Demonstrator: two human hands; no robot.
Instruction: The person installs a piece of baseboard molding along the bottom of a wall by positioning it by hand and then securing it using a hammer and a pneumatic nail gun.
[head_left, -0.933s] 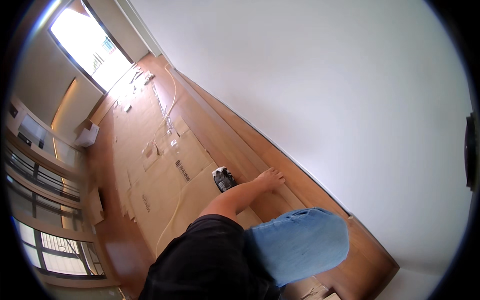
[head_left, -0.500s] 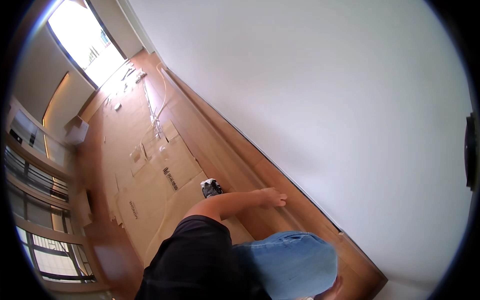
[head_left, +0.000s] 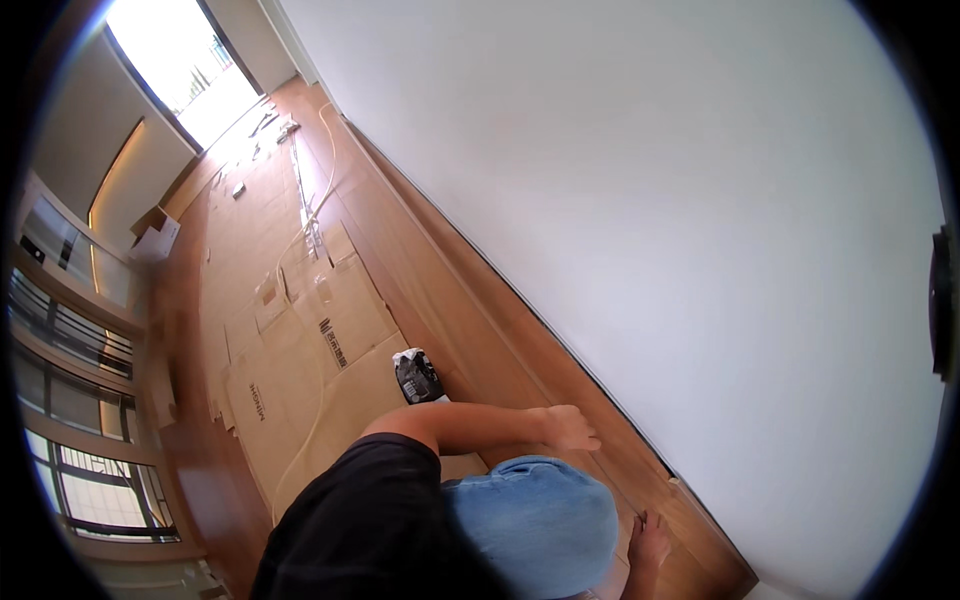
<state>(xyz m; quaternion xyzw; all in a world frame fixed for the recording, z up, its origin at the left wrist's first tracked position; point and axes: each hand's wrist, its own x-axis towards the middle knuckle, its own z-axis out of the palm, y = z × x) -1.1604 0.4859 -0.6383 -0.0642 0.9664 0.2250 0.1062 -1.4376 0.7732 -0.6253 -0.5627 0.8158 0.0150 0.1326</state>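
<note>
A long, thin wood-coloured strip [head_left: 480, 314] runs along the floor beside the white wall. My left hand [head_left: 572, 428] is closed with curled fingers over this strip, the arm reaching across in front of my bent knee. Farther down and to the right, my right hand [head_left: 650, 541] comes up past the knee. Its fingers pinch at the strip's near part, where a thin dark edge shows between them. A black and white plastic pack [head_left: 418, 376] lies by my left forearm, on the edge of the cardboard.
Flattened cardboard sheets [head_left: 290, 370] cover the wooden floor to the left, with a pale cable or hose [head_left: 322, 385] trailing over them. The white wall [head_left: 680, 220] rises on the right. An open carton [head_left: 156, 238] stands at far left, near a bright doorway [head_left: 185, 70].
My left hand has moved slightly right and nearer. My right hand has come up into view from beneath the knee, which has shifted left. The strip lies closer to the wall.
</note>
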